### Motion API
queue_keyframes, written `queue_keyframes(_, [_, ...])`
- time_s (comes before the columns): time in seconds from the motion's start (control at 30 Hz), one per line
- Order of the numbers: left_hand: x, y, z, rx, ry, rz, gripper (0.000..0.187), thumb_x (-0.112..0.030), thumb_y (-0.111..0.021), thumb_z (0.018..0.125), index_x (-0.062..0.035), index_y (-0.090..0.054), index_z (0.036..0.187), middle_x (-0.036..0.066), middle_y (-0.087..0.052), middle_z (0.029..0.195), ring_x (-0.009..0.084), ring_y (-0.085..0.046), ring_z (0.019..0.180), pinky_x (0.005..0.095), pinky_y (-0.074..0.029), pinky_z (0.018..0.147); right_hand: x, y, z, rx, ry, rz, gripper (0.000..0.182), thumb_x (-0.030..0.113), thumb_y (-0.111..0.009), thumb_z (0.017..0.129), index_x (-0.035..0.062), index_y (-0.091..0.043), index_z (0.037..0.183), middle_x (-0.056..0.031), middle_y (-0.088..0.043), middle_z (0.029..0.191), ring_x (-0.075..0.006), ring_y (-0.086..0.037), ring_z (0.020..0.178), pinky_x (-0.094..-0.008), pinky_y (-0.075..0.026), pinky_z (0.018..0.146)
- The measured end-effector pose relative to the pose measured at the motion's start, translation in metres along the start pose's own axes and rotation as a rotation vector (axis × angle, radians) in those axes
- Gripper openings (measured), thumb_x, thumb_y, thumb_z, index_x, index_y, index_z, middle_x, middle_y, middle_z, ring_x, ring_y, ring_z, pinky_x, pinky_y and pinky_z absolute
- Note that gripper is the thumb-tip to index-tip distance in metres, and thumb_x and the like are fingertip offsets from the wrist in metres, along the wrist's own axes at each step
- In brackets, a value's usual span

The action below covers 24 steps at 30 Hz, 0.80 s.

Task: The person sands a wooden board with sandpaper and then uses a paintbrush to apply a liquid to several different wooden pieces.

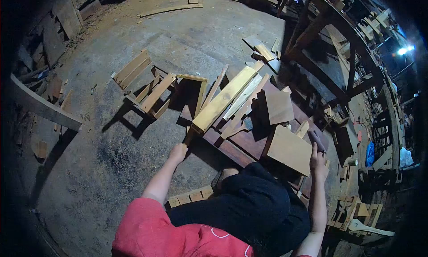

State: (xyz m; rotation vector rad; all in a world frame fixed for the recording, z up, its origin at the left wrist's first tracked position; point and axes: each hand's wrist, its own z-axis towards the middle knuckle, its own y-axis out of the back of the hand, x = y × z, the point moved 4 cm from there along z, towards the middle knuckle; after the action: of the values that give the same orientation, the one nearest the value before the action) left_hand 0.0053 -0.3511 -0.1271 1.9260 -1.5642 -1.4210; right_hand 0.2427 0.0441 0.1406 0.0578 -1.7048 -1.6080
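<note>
My left hand (178,153) is closed around the lower end of a narrow wooden piece (191,135), beside the near end of a long pale wooden beam (229,96). My right hand (318,163) has its fingers closed on a dark, purplish-brown piece that looks like folded sandpaper (318,142), at the right side of the low wooden work surface (236,153). Left of that hand is a box-like wooden block (289,150). Behind it a second flat-faced block (279,107) stands tilted. A tool with a greyish head (247,125) lies among the boards.
A small wooden frame (154,94) stands on the concrete floor to the left. Near my leg lies a notched wooden strip (191,196). A large timber bench (321,74) rises at the back right. A pale wooden spoon-shaped piece (370,228) rests at the lower right.
</note>
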Motion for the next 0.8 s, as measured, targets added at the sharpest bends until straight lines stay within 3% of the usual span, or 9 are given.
queue_keyframes(0.1, [0.006,-0.001,0.005,-0.052,-0.063,0.056,0.025,-0.024,-0.045,0.077,-0.0005,-0.048,0.083,0.020,-0.052,0.085,0.0353,-0.050,0.081,0.0423,-0.040,0.068,-0.027,0.003,-0.003,0.002,0.061,0.032,0.054,0.045,-0.033,0.080,-0.0023,-0.048,0.102,-0.0235,-0.046,0.102,-0.0333,-0.043,0.097,-0.0365,-0.033,0.082])
queue_keyframes(0.33, [-0.015,0.056,-0.020,-0.244,-0.138,0.061,0.028,-0.029,-0.040,0.080,-0.0016,-0.040,0.083,0.022,-0.052,0.076,0.0374,-0.050,0.074,0.0460,-0.039,0.062,-0.085,0.014,-0.003,-0.067,-0.341,-0.008,0.055,0.045,-0.033,0.080,-0.0030,-0.048,0.102,-0.0211,-0.051,0.098,-0.0303,-0.047,0.095,-0.0331,-0.035,0.080])
queue_keyframes(0.43, [-0.027,0.082,-0.022,-0.285,-0.213,0.048,0.029,-0.027,-0.041,0.080,0.0010,-0.043,0.083,0.019,-0.054,0.069,0.0339,-0.054,0.065,0.0433,-0.042,0.055,-0.087,0.008,-0.002,-0.115,-0.173,0.148,0.052,0.041,-0.035,0.080,-0.0051,-0.048,0.101,-0.0190,-0.052,0.098,-0.0265,-0.049,0.092,-0.0309,-0.036,0.078])
queue_keyframes(0.5, [-0.034,0.100,-0.020,-0.118,-0.166,-0.366,0.031,-0.026,-0.041,0.080,0.0034,-0.048,0.081,0.017,-0.054,0.064,0.0263,-0.056,0.054,0.0362,-0.045,0.047,-0.097,0.003,0.001,-0.103,-0.178,0.159,0.050,0.039,-0.036,0.081,-0.0049,-0.048,0.100,-0.0173,-0.052,0.098,-0.0245,-0.049,0.092,-0.0301,-0.036,0.078])
queue_keyframes(0.57, [-0.047,0.118,-0.024,-0.132,-0.198,-0.426,0.030,-0.023,-0.042,0.081,0.0052,-0.052,0.078,0.013,-0.053,0.061,0.0195,-0.055,0.046,0.0294,-0.045,0.040,-0.087,0.004,0.002,-0.090,-0.182,0.170,0.047,0.037,-0.038,0.081,-0.0047,-0.049,0.099,-0.0155,-0.052,0.097,-0.0224,-0.049,0.091,-0.0294,-0.036,0.078])
queue_keyframes(0.63, [-0.068,0.140,-0.034,-0.086,-0.238,-0.464,0.028,-0.020,-0.042,0.081,0.0062,-0.051,0.076,0.012,-0.053,0.060,0.0192,-0.054,0.046,0.0291,-0.046,0.039,-0.045,0.014,-0.003,-0.112,0.122,0.401,0.039,0.029,-0.034,0.084,-0.0015,-0.049,0.102,-0.0134,-0.050,0.103,-0.0226,-0.048,0.095,-0.0304,-0.035,0.081])
queue_keyframes(0.67, [-0.069,0.143,-0.036,0.042,-0.123,-0.577,0.027,-0.020,-0.043,0.080,0.0056,-0.052,0.080,0.011,-0.055,0.064,0.0154,-0.054,0.050,0.0273,-0.045,0.042,-0.056,0.012,-0.002,-0.114,0.118,0.404,0.039,0.029,-0.034,0.084,-0.0015,-0.049,0.102,-0.0134,-0.050,0.103,-0.0226,-0.048,0.095,-0.0304,-0.035,0.081])
queue_keyframes(0.73, [-0.064,0.148,-0.032,0.044,-0.162,-0.667,0.027,-0.020,-0.043,0.081,0.0060,-0.051,0.077,0.011,-0.054,0.062,0.0168,-0.054,0.049,0.0279,-0.046,0.040,-0.090,0.005,0.004,-0.157,-0.073,0.322,0.038,0.028,-0.032,0.084,-0.0010,-0.049,0.102,-0.0127,-0.050,0.104,-0.0223,-0.048,0.096,-0.0301,-0.035,0.083])
queue_keyframes(0.8, [-0.067,0.159,-0.037,0.071,-0.232,-0.819,0.024,-0.018,-0.042,0.082,0.0048,-0.049,0.078,0.010,-0.053,0.062,0.0179,-0.054,0.048,0.0282,-0.047,0.041,-0.095,0.005,0.004,-0.154,-0.052,0.363,0.038,0.028,-0.032,0.084,-0.0014,-0.049,0.102,-0.0130,-0.050,0.104,-0.0223,-0.047,0.097,-0.0302,-0.035,0.083])
